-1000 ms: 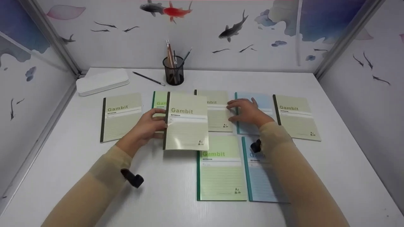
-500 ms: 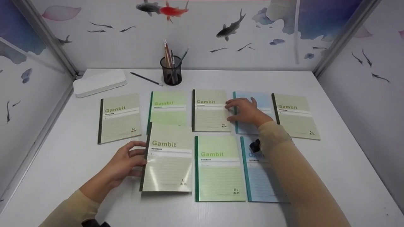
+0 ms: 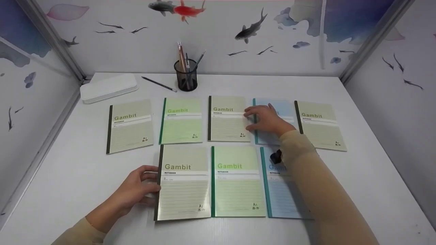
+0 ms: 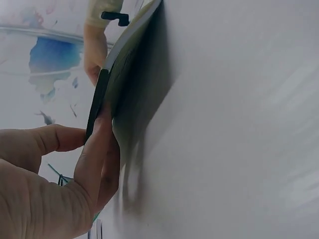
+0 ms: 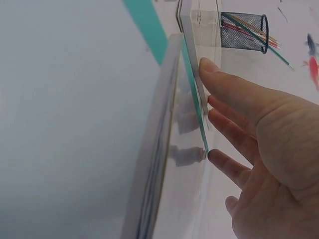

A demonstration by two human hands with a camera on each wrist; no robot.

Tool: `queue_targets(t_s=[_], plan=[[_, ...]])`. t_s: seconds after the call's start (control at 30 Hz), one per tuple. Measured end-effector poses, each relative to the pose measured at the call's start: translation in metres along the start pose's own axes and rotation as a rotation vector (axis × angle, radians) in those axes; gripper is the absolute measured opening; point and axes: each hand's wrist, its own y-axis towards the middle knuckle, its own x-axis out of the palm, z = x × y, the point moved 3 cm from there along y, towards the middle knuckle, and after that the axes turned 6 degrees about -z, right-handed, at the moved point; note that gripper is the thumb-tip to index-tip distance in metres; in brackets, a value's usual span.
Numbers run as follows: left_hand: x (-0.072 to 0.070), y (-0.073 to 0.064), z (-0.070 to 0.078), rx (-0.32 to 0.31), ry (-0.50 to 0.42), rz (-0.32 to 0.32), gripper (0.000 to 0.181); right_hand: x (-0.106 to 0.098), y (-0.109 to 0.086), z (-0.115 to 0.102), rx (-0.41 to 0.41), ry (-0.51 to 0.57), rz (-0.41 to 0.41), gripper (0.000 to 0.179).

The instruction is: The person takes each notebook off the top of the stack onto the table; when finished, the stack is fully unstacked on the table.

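Observation:
At the near left, my left hand [image 3: 134, 189] pinches the black spine of a beige notebook [image 3: 185, 199]. The left wrist view shows the thumb over the spine, fingers under it, and that notebook [image 4: 124, 64] slanted with a shadow beneath. To its right lie a green notebook [image 3: 238, 197] and a blue notebook [image 3: 286, 200], partly hidden by my right sleeve. My right hand [image 3: 267, 119] reaches across the back blue notebook [image 3: 287, 107], its fingertips at the right edge of the middle beige notebook [image 3: 228, 126]. In the right wrist view its fingers [image 5: 232, 132] are loosely extended along that edge.
The back row also has a beige notebook [image 3: 131, 132] at left, a green notebook [image 3: 182, 129], and a beige notebook [image 3: 322, 127] at right. Behind stand a mesh pen cup [image 3: 186, 80], a pencil [image 3: 158, 83] and a white case [image 3: 109, 89]. Walls enclose the table.
My left hand has brought the beige notebook from over the back row down toward me, to the left of the front green one. The right hand has stayed in place.

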Motion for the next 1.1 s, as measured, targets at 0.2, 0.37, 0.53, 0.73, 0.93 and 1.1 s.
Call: queue_targets(t_s=[0.2,0.37,0.53,0.73,0.93,1.1], plan=[[-0.002,0.001,0.008,0.038,0.201,0.053,0.068,0.003,-0.003,0.001,0.039,0.011,0.007,0.052],[-0.003,0.0,0.02,0.107,0.525,0.103,0.071,0.002,-0.004,0.001,0.036,0.02,0.014,0.051],[-0.001,0.0,0.026,0.105,0.773,0.098,0.077,0.003,-0.003,0.002,0.032,0.013,0.012,0.05],[0.002,0.0,0.027,0.1,0.977,0.132,0.082,0.003,-0.004,0.001,0.027,-0.019,0.004,0.05],[0.004,0.004,0.032,0.116,1.049,0.124,0.076,0.002,-0.006,0.0,0.064,0.012,0.014,0.05],[0.006,0.006,0.039,0.109,1.065,0.102,0.073,0.002,-0.005,0.0,0.031,-0.007,-0.001,0.051]])
